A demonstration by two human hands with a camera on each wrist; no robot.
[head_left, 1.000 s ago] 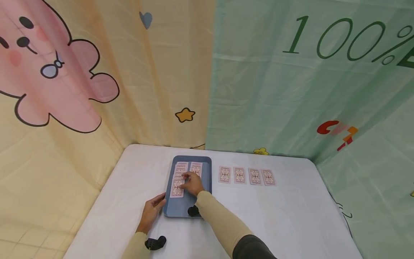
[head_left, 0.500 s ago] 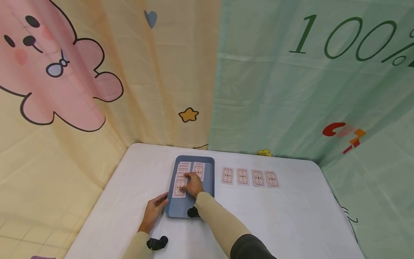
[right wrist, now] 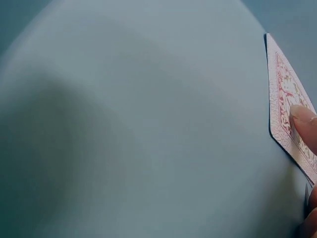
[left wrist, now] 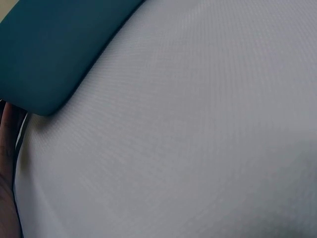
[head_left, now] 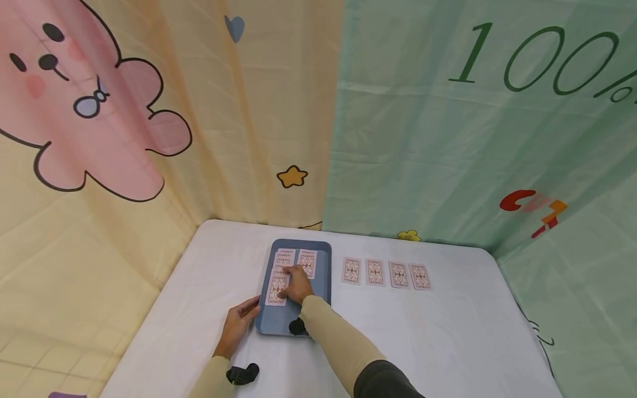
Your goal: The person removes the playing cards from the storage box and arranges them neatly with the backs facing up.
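In the head view, a blue-grey tray (head_left: 293,326) holds a left column of overlapping red-patterned playing cards, face down. My right hand (head_left: 299,284) is over the tray, its thumb and fingers on the nearest playing card (head_left: 275,296) of that column. The right wrist view shows the thumb (right wrist: 303,121) pressed on the patterned back, other fingers at the card's edge. A second, shorter group of cards (head_left: 308,262) lies at the tray's upper right, partly behind this hand. At the tray's left edge, my left hand (head_left: 236,326) touches the side with extended fingers.
On the white table (head_left: 448,331), right of the tray, several face-down cards (head_left: 375,272) lie in a spaced row. Printed curtains (head_left: 239,138) hang behind and along the sides. Each wrist carries a black device (head_left: 242,374).
The head view has turned slightly left, so the table and tray appear farther right. My right thumb has shifted a little toward me on the card. The left hand stays at the tray.
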